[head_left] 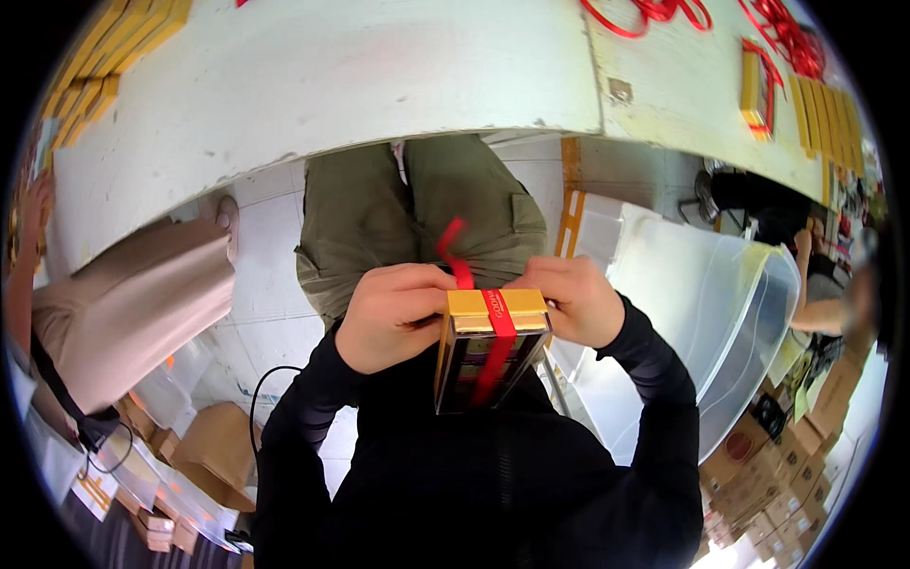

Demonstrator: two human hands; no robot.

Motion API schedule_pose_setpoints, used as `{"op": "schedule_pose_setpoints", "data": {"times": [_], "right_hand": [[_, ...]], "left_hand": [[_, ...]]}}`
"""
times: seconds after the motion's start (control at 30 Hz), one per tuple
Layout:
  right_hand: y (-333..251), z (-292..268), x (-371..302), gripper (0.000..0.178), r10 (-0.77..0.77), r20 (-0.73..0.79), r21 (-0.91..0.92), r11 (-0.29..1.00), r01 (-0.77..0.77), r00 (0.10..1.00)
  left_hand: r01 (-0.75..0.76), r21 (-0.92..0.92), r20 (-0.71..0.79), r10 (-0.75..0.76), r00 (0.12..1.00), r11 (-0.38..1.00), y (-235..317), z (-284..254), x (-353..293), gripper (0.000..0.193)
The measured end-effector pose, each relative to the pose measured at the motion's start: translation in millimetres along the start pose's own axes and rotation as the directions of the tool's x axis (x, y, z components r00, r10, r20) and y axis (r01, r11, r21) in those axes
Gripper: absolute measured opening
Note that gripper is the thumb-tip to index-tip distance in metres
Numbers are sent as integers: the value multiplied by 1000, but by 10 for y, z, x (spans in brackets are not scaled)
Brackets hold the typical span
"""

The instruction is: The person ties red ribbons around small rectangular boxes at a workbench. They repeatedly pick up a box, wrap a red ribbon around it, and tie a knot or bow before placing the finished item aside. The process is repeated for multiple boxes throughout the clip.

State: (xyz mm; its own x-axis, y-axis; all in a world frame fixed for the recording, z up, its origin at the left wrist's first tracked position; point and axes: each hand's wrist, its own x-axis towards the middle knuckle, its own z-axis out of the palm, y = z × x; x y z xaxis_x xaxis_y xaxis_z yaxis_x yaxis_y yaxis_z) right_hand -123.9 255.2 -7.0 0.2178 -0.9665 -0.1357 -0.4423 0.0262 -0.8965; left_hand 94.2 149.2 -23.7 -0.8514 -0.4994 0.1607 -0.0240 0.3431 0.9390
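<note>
Scuffed white paint is covering a long table (360,76), its near edge bowing out above the person's olive trousers (427,204). At the table's left end, gold boxes (123,38) are lying in stacks; at its right end, a heap of red ribbon (796,45) is resting near a ribbon-wrapped box (751,90) and a row of gold packs (823,123). On the table's near side, well short of its edge, a dark-sided gold box (460,358) is being held up, a red band (500,332) running down its front and a loose ribbon end (461,266) curling toward the table. The left hand (393,313) is clamping the box's left side, thumb and fingers together. The right hand (573,299) is bending around the upper right corner; its fingertips are partly hiding, so I cannot tell whether they are pinching anything. Below the table's right part, a translucent bin (654,322) is standing.
</note>
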Motion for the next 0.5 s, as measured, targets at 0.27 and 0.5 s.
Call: {"op": "schedule_pose_setpoints", "data": {"times": [0.27,0.5], "right_hand": [[74,-232,-103,19,120,7,141,983,-119,993],[130,-301,-285,14,-68,-115,-30,997,65,991]], "left_hand": [[169,-18,-51,-170,984,985,117,120,-51,19],[225,79,-188,-208,960,971,163,198,-90,19]]}}
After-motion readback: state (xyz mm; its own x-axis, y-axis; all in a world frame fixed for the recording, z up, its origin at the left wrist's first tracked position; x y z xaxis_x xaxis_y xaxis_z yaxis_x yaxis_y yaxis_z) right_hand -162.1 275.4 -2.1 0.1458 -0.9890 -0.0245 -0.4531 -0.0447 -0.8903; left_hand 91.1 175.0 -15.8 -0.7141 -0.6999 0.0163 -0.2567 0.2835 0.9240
